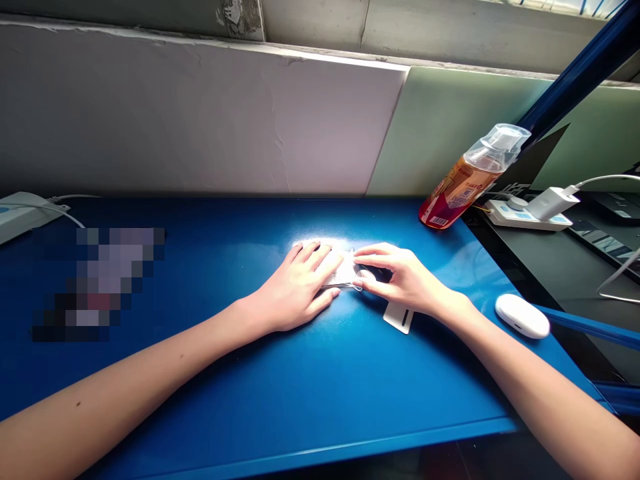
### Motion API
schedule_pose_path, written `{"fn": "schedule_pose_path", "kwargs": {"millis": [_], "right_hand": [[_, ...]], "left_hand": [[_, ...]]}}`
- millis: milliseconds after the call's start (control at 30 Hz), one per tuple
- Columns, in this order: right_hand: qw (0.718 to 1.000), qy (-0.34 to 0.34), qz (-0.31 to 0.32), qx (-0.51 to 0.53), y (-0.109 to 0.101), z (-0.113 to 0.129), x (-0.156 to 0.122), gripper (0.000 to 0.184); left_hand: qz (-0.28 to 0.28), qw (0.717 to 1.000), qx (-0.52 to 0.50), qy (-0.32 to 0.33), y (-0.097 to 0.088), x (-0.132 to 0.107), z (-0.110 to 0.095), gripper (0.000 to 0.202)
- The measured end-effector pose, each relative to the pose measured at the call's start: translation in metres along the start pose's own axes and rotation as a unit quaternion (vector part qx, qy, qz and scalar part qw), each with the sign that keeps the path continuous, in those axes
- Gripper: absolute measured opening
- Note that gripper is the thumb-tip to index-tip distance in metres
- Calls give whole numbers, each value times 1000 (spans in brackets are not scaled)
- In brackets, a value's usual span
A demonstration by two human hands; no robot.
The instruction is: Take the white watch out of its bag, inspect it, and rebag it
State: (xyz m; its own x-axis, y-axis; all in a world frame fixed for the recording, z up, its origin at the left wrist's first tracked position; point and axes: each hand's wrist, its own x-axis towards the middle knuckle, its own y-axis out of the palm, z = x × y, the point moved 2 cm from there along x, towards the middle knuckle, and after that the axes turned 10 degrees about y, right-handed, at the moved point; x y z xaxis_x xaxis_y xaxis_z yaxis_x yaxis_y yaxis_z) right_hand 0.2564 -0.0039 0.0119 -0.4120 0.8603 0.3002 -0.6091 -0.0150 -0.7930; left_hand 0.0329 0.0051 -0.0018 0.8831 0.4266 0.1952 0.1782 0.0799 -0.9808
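Note:
A small, bright silvery-white packet (345, 272) lies on the blue tabletop, and glare hides what it is. My left hand (304, 283) rests on its left part, fingers stretched and spread, with the thumb along the near edge. At the right end of the packet, the thumb and fingers of my right hand (395, 273) close in a pinch. Below that hand a flat white card (399, 317) with a dark slot lies on the table, its upper part covered.
A tall capped bottle (463, 183) with red and orange liquid stands at the back right. Near the right edge sits a white rounded case (523, 316). A power strip (527, 217) holds a charger (553, 203). At left lie a blurred-out item (107, 277) and another power strip (30, 215).

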Motion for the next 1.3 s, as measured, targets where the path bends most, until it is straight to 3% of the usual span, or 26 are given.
{"fn": "schedule_pose_path", "kwargs": {"millis": [667, 1300], "right_hand": [[988, -41, 61, -136, 5, 23, -4, 30], [991, -7, 74, -112, 8, 28, -11, 57]], "left_hand": [[-12, 1000, -25, -7, 2, -1, 0, 57], [-15, 999, -49, -15, 1, 0, -1, 57]]}}
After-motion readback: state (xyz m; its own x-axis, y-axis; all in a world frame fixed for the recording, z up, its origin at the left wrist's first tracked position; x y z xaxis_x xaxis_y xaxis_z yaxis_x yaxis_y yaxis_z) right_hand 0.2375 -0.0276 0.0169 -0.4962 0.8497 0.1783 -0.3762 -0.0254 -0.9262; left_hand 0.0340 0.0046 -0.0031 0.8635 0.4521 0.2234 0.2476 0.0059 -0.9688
